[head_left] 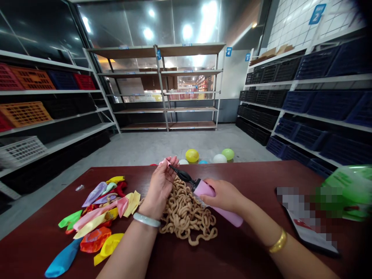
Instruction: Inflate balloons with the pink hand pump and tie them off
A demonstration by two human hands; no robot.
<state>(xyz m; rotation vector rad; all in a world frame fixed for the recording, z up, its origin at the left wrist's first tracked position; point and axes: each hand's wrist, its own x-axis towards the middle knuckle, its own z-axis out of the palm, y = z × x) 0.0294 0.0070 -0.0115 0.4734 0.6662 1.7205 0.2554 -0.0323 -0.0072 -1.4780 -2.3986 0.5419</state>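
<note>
My left hand (161, 180), with a pale bangle at its wrist, is closed on a small pink balloon (165, 162) at the tip of a black nozzle. That nozzle belongs to a pink balloon pump (228, 215), around whose body my right hand (222, 195) is wrapped. Below the pump lies a heap of tan, rope-like coils (186, 217); what they are made of I cannot tell. Left of my left forearm, several flat balloons are spread out, among them a blue balloon (64, 259), an orange balloon (95, 239) and a yellow balloon (109, 248).
The dark red table (238, 252) carries a phone-like flat object (309, 228) and a green plastic bag (348, 190) on the right. Beyond its far edge are inflated balloons, including a yellow one (192, 155). Shelves with crates (26, 114) stand on both sides.
</note>
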